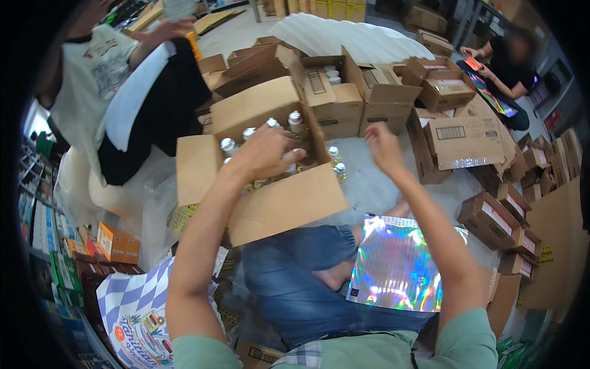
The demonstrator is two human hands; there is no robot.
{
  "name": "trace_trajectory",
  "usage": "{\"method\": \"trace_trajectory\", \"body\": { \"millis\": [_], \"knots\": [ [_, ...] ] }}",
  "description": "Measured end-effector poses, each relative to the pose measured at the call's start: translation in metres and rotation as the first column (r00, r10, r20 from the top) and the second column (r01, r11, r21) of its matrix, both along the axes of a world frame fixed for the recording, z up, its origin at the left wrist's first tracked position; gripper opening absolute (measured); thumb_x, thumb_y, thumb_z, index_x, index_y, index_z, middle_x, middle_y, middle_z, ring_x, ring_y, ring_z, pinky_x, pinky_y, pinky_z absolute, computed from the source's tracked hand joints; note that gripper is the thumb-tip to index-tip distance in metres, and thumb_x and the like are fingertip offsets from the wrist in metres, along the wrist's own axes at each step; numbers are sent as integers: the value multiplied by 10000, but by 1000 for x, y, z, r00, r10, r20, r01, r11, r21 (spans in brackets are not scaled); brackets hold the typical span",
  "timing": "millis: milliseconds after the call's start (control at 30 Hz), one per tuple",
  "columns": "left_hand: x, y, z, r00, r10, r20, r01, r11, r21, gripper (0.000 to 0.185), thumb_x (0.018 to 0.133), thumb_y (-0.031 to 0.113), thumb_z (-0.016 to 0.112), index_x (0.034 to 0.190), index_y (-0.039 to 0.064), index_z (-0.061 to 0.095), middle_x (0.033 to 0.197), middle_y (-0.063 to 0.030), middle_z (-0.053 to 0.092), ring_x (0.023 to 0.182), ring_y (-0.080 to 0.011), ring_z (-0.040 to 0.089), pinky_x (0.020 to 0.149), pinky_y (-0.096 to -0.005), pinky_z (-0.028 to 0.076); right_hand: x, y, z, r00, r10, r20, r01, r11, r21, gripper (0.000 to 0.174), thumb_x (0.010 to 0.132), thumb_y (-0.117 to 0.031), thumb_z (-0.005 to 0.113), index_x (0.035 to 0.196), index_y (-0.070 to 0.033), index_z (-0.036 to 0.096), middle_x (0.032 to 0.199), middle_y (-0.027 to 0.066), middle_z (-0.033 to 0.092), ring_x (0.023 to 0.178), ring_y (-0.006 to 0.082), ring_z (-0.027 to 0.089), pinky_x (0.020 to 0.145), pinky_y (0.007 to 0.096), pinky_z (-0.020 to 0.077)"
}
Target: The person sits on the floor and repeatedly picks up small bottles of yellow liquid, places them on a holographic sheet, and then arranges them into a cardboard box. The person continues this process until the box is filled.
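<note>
My left hand (268,154) reaches into an open cardboard box (288,200), over pump bottles (229,145) with white tops. Its fingers are among the bottles; whether they grip one cannot be told. Another bottle (295,121) stands just beyond the fingertips, inside the box. My right hand (383,146) is raised over the floor to the right of the box, fingers curled, slightly blurred. Between the hands, outside the box, two small bottles (340,170) with clear tops and yellowish contents stand on the floor. A shiny holographic mailer (396,267) lies across my lap, beneath my right forearm.
More open cartons (341,110) line the far side, with a taped carton (465,140) at the right and small boxes (489,220) below it. One person (97,78) stands at the left; another (507,78) sits far right. A checkered printed bag (143,313) lies at lower left.
</note>
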State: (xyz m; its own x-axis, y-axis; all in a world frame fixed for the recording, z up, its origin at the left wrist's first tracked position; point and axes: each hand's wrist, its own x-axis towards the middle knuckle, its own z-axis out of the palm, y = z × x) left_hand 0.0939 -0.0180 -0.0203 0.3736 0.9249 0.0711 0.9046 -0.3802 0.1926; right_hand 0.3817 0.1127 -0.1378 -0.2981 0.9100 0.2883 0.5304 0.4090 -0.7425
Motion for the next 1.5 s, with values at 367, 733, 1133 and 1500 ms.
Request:
{"method": "trace_trajectory", "body": {
  "millis": [367, 733, 1133, 1500],
  "knots": [
    [29, 42, -23, 999, 10, -40, -15, 991, -133, 281, 853, 172, 672, 1082, 19, 726, 1093, -237, 719, 1047, -408, 680, 864, -473, 566, -39, -53, -150, 992, 49, 118, -35, 993, -116, 640, 736, -257, 888, 1285, -96, 601, 1161, 182, 701, 1098, 374, 674, 915, 449, 537],
    [67, -63, 121, 889, -148, 433, -73, 888, 454, 565, 911, 457, 773, 1192, -24, 683, 776, -10, 602, 672, -62, 557, 633, -221, 453, 4, -107, 150, 920, 297, -254, -106, 815, 569, 614, 604, -213, 971, 1114, -25, 685, 925, 92, 638, 815, 265, 649, 746, 370, 530],
    [15, -25, 55, 747, 250, 616, -569, 720, 397, 320, 893, 287, 812, 862, -2, 681, 616, -25, 603, 559, -65, 505, 522, -287, 428, -36, -100, 108, 993, 116, 9, -94, 749, 655, 604, 937, -150, 686, 1490, -64, 459, 1339, 169, 627, 1277, 329, 591, 1083, 427, 454],
    [39, 28, -10, 928, 348, -131, -331, 934, 133, 314, 749, 284, 848, 934, 45, 762, 774, -205, 719, 791, -372, 729, 696, -464, 580, -41, -18, -108, 963, -54, -265, 38, 997, -64, 835, 870, -87, 746, 1577, -40, 304, 1457, 230, 542, 1307, 366, 567, 1099, 424, 455]
  ]
}}
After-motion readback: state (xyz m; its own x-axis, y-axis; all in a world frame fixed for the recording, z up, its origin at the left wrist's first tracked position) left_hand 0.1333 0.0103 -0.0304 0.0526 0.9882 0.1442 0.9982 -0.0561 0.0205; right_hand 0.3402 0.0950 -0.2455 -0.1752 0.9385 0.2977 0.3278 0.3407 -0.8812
